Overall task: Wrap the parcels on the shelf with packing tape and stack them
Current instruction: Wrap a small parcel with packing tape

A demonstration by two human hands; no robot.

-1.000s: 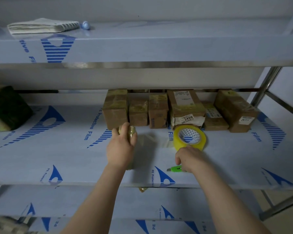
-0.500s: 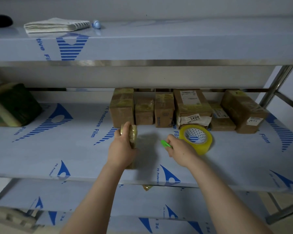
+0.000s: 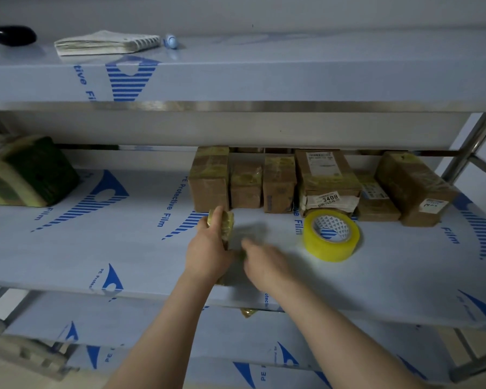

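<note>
My left hand (image 3: 208, 251) grips a small tape-covered parcel (image 3: 226, 224), held on edge on the middle shelf (image 3: 124, 248). My right hand (image 3: 264, 262) is blurred, its curled fingers right against the parcel's right side. The green cutter it holds is hidden under the hand. A yellow roll of packing tape (image 3: 331, 234) lies flat on the shelf to the right of both hands. Behind them, several brown taped parcels (image 3: 278, 183) stand in a row at the back of the shelf. One of these, a labelled box (image 3: 327, 175), reads 3408.
A dark green wrapped bundle (image 3: 28, 172) sits at the shelf's far left. The upper shelf (image 3: 236, 80) overhangs and carries a folded cloth (image 3: 104, 43), a black object (image 3: 11, 35) and a small blue ball (image 3: 171, 41). A steel post (image 3: 472, 144) stands at the right. A lower shelf (image 3: 152, 327) lies beneath.
My right hand took the green cutter from the shelf front and moved left, away from the tape roll, up to the parcel. My left hand kept holding the parcel.
</note>
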